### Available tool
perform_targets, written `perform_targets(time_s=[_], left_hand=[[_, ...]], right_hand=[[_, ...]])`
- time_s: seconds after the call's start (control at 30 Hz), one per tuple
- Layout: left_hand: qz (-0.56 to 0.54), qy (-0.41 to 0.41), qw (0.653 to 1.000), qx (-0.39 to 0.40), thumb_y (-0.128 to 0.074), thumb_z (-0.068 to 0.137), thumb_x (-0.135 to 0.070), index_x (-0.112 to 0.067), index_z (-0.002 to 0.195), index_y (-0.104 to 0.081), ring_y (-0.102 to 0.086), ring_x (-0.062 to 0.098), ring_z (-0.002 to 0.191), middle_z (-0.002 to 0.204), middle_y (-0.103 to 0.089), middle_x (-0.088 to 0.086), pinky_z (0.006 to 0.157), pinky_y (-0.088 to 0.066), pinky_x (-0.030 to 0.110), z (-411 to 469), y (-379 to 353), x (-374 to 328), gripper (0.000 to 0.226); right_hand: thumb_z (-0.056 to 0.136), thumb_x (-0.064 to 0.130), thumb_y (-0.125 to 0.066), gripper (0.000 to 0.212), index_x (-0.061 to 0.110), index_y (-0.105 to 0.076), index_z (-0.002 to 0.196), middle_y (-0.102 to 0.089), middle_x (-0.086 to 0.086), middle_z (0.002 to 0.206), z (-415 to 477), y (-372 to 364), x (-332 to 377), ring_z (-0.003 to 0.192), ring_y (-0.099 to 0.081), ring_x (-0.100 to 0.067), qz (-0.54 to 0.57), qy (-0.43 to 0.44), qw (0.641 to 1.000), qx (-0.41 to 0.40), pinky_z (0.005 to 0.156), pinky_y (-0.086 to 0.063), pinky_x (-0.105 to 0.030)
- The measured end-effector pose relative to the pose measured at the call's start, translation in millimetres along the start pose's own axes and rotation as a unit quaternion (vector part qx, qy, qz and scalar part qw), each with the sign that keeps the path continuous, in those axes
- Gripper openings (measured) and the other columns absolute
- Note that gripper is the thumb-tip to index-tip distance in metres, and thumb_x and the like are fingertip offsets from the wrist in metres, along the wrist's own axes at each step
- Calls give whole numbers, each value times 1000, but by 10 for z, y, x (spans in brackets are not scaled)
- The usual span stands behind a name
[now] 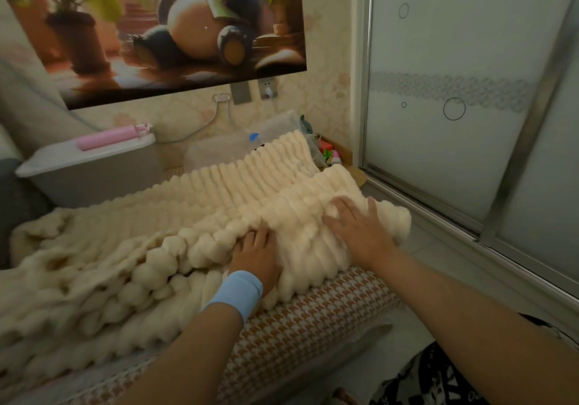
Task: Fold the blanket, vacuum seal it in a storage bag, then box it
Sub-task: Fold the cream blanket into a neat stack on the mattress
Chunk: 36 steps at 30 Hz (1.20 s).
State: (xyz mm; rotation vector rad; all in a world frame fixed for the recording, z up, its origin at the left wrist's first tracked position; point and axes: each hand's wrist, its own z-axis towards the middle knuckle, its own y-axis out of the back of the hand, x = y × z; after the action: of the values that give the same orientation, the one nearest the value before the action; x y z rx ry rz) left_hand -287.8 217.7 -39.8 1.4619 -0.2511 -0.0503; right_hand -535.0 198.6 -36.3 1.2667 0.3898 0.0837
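Note:
A thick cream ribbed blanket [194, 204] lies spread along a bed, its right end doubled over into a fold. My left hand [257, 254], with a blue wristband, lies flat on the blanket just left of the fold, fingers straight. My right hand [354, 226] presses flat on top of the folded part near its right edge. A clear plastic storage bag [219, 150] with a blue valve lies behind the blanket by the wall. A grey lidded storage box [91, 169] stands at the back left.
The bed cover [313, 320] has an orange houndstooth pattern at the near edge. A pink tube-shaped object [109, 136] rests on the box lid. Small toys [326, 150] sit in the far corner. A frosted sliding door [454, 91] closes the right side.

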Motion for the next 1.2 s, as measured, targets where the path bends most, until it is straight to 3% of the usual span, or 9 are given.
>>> perform_targets(time_s=[0.23, 0.4, 0.53, 0.7, 0.87, 0.97, 1.03, 1.1, 1.2], left_hand=[[-67, 28, 997, 30, -46, 97, -22, -22, 118, -61, -57, 26, 110, 124, -60, 6, 92, -46, 35, 105, 122, -84, 26], [-13, 48, 993, -110, -67, 78, -48, -30, 133, -40, -35, 29, 130, 142, -36, 3, 104, -33, 42, -5, 139, 1, 64], [16, 16, 991, -130, -72, 77, -30, -24, 126, -48, -53, 30, 109, 119, -54, 4, 109, -31, 47, 11, 170, 44, 55], [-91, -62, 991, 70, -55, 89, -21, -20, 134, -52, -52, 25, 121, 132, -53, 4, 100, -42, 33, -57, 692, 22, 46], [-175, -98, 879, 433, -67, 86, -27, -31, 129, -58, -63, 21, 99, 121, -64, 2, 90, -52, 34, -448, 944, -292, 44], [-186, -120, 920, 324, -64, 88, -33, -33, 127, -59, -61, 20, 112, 122, -64, -2, 101, -47, 38, -343, 735, -437, 40], [-103, -110, 974, 170, -60, 87, -45, -42, 140, -42, -32, 25, 140, 149, -37, 0, 113, -31, 45, -210, 506, -418, 56], [-58, -50, 986, 146, -53, 84, -64, -48, 149, -11, 7, 29, 148, 162, 6, -4, 115, -9, 60, -158, 249, -356, 79], [-79, -24, 973, 214, -36, 84, -77, -51, 148, 9, 13, 26, 149, 161, 16, -9, 114, 0, 62, -128, -57, -239, 83]], right_hand=[[99, 46, -48, 69, 33, -14, 157, -51, -6, 133, 32, 106, -170, 116, -54, -27, 54, -11, 998, 36, 90, -46, -43], [82, 36, -70, 54, 31, -47, 131, -61, 2, 117, 23, 343, -420, 108, -55, -23, 84, -9, 996, 30, 86, -36, -37], [80, 30, -70, 34, 24, -55, 109, -57, -1, 108, -64, 493, -512, 101, -57, -23, 82, -4, 992, 92, 77, -44, -35], [86, 28, -68, 42, 24, -57, 126, -57, -3, 124, -155, 618, -553, 108, -58, -24, 29, -25, 974, 225, 77, -43, -31], [83, 27, -76, 50, 14, -66, 131, -62, -6, 134, -164, 515, -525, 102, -68, -27, 88, -120, 795, 588, 97, -54, -41], [89, 22, -61, 26, 9, -71, 108, -69, -11, 109, -104, 534, -438, 81, -66, -23, 142, -99, 914, 366, 86, -58, -40], [87, 23, -56, 35, 25, -64, 121, -57, -8, 129, -80, 505, -307, 110, -57, -25, 167, -52, 965, 193, 96, -51, -43], [84, 28, -60, 65, 41, -42, 145, -28, -4, 158, -72, 377, -247, 141, -34, -29, 197, -33, 955, 218, 111, -36, -49], [85, 33, -58, 78, 44, -24, 154, -23, -5, 162, 21, 194, -246, 140, -39, -33, 113, -99, 916, 371, 109, -40, -50]])
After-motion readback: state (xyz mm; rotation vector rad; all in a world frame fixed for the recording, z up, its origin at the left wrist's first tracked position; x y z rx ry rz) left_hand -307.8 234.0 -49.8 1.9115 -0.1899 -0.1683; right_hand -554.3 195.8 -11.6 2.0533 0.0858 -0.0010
